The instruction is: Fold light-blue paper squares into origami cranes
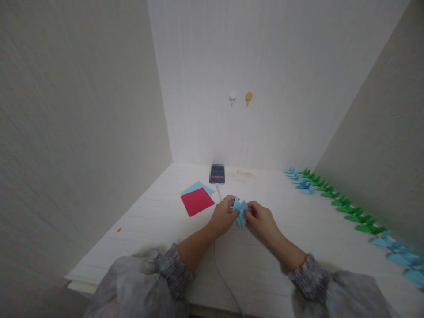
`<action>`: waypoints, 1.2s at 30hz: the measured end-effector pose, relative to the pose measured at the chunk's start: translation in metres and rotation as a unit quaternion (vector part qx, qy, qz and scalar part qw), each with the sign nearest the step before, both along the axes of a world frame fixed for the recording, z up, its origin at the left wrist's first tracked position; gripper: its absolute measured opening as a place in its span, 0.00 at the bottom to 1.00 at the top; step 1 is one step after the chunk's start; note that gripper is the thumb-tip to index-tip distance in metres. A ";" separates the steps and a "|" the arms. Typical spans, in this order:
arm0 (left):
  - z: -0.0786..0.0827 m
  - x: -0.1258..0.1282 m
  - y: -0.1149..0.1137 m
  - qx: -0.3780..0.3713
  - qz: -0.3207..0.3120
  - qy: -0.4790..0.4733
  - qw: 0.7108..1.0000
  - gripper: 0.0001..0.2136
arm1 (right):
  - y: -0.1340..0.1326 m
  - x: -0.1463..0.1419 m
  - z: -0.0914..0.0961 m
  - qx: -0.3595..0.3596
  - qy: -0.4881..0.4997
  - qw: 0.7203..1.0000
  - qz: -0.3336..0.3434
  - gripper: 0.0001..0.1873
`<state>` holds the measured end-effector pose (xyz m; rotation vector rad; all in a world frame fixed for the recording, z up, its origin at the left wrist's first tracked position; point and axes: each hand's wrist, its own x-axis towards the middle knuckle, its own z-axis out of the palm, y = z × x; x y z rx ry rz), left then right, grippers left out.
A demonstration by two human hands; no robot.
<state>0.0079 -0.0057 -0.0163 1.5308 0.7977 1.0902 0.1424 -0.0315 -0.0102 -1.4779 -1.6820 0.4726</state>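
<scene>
A light blue piece of folded origami paper [240, 213] is held between my two hands above the white table. My left hand [225, 215] pinches it from the left, thumb in front and fingers behind. On the opposite side, my right hand [260, 217] grips its right edge between thumb and fingers. Pointed flaps stick up at the top of the paper, and narrow points hang down below. To the left of my hands, a red paper square [198, 202] lies partly over a light blue paper sheet [200, 185].
A phone [217, 174] lies at the back with a white cable [221, 271] running toward me. Along the right side stand rows of folded green paper cranes [356, 215] and blue ones [402, 255]. A small orange scrap [119, 230] is at left. Walls enclose the table.
</scene>
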 end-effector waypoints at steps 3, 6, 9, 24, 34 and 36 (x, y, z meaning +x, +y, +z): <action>-0.002 0.000 -0.001 0.009 -0.012 0.010 1.000 0.14 | -0.002 -0.002 0.002 0.019 -0.093 0.995 -0.018 0.06; -0.004 0.000 -0.001 0.013 -0.015 0.017 1.000 0.14 | -0.003 -0.003 0.004 0.024 -0.127 0.991 -0.022 0.08; -0.006 0.000 0.001 0.015 -0.011 0.021 1.000 0.14 | -0.004 -0.003 0.005 0.024 -0.143 0.989 -0.018 0.10; -0.005 -0.001 0.001 0.021 -0.003 0.051 0.998 0.16 | -0.006 -0.002 0.006 0.019 -0.181 0.983 -0.006 0.13; -0.003 0.001 -0.001 0.023 -0.013 0.056 0.998 0.16 | -0.009 -0.005 0.006 0.018 -0.280 0.956 -0.082 0.08; -0.003 0.001 -0.002 0.022 -0.019 0.053 0.998 0.15 | -0.010 -0.006 0.007 0.018 -0.280 0.957 -0.078 0.08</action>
